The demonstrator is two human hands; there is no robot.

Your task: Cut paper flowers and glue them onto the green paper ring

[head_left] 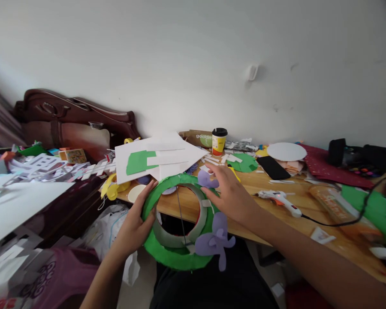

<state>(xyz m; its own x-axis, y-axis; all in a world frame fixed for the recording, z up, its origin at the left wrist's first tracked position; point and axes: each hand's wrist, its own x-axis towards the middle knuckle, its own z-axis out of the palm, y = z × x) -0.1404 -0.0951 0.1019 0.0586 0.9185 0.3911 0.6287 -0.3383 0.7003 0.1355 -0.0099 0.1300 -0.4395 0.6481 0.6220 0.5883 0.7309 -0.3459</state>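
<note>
I held a green paper ring [157, 251] upright at the near edge of the surface [309, 206]
My left hand [137, 225] had its fingers pinching the ring's left rim, thumb on the front. My right hand [233, 193] lay with fingers loosely spread over the upper right rim, touching 1 small purple flower [206, 179]; a larger purple flower [216, 240] sat at the lower right. A glue gun [278, 198] lay on the surface just beside my right wrist, a paper cup [219, 141] further back
</note>
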